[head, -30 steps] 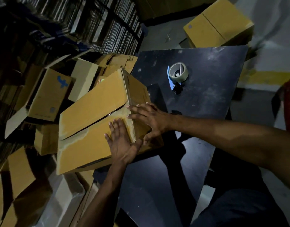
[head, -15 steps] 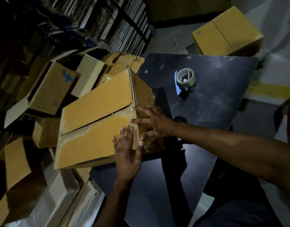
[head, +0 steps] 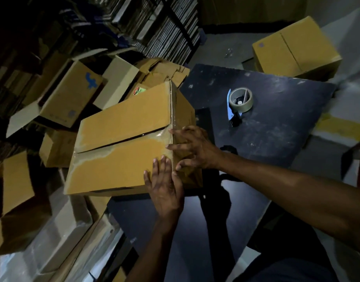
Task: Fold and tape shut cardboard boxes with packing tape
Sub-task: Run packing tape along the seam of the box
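head view | worn high, looks steeply down and forward | close above dark table (head: 276, 127) | sole view, tilted

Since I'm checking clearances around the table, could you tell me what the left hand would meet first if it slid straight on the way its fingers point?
The left hand already lies flat on the cardboard box; sliding on, its fingers would probably meet the right hand first, though depth is unclear.

Dim packing storeroom or warehouse: tall racks (head: 154, 23) crammed with flattened cardboard, heaps of loose cartons (head: 73, 94) on the floor, a tape dispenser (head: 240, 100) on a scuffed black worktop (head: 276, 135).
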Tool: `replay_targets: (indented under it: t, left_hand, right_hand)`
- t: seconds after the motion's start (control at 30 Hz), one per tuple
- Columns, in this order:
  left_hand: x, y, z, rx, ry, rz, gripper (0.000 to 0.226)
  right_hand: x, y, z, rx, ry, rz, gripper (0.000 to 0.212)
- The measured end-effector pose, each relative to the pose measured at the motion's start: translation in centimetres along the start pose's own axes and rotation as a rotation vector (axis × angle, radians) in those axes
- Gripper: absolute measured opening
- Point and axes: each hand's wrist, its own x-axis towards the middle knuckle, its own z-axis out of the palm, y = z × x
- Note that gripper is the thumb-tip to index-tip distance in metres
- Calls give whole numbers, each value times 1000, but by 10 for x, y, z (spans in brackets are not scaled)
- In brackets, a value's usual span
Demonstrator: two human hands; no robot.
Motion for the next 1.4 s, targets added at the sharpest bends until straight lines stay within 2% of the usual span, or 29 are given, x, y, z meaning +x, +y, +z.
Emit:
replay_targets:
  t: [0.2, 0.3, 0.37, 0.43, 0.57, 0.73, 0.87, 0.97, 1.1, 1.13, 1.2, 1.27, 1.3, 1.4]
  left_hand:
    - [0, 6, -4, 34, -32, -57, 54]
    - [8, 13, -6, 25, -16, -140, 62]
    - [13, 16, -2, 59, -23, -182, 60]
    - [15, 16, 2, 108, -17, -150, 53]
    - [8, 5, 6, 169, 19, -68, 44]
    - [-30, -43, -11, 202, 36, 84, 45]
    - [-74, -67, -40, 308, 3, 102, 59]
    - [-86, -59, -64, 236, -61, -38, 53]
    - [-67, -33, -83, 163, -22, -321, 50]
    - [-56, -24, -82, 164, 17, -374, 48]
    - [-32, -2, -72, 145, 85, -498, 48]
    - [-4, 25, -57, 124, 130, -634, 55]
    - [10, 38, -48, 112, 144, -699, 59]
    - [45, 67, -23, 105, 121, -822, 70]
  right_hand:
    - [16, 12, -20, 26, -83, -50, 60]
    - [34, 22, -35, -64, -71, -82, 56]
    - [47, 29, -42, -127, -94, -104, 43]
    - [55, 34, -45, -168, -164, -112, 36]
    - [58, 31, -34, -137, -154, -149, 37]
    - [42, -1, -19, -67, -63, -293, 41]
    - [17, -30, 0, -71, -275, -335, 61]
    - [18, -47, -11, -104, -368, -377, 65]
    - [58, -54, -43, -13, -330, -467, 62]
    - [78, -42, -50, -44, -336, -452, 57]
    - [132, -1, -59, -161, -386, -306, 50]
    - [185, 31, -68, -244, -574, -120, 57]
    - [204, 40, -69, -252, -684, -89, 60]
    - [220, 38, -68, -313, -902, -184, 57]
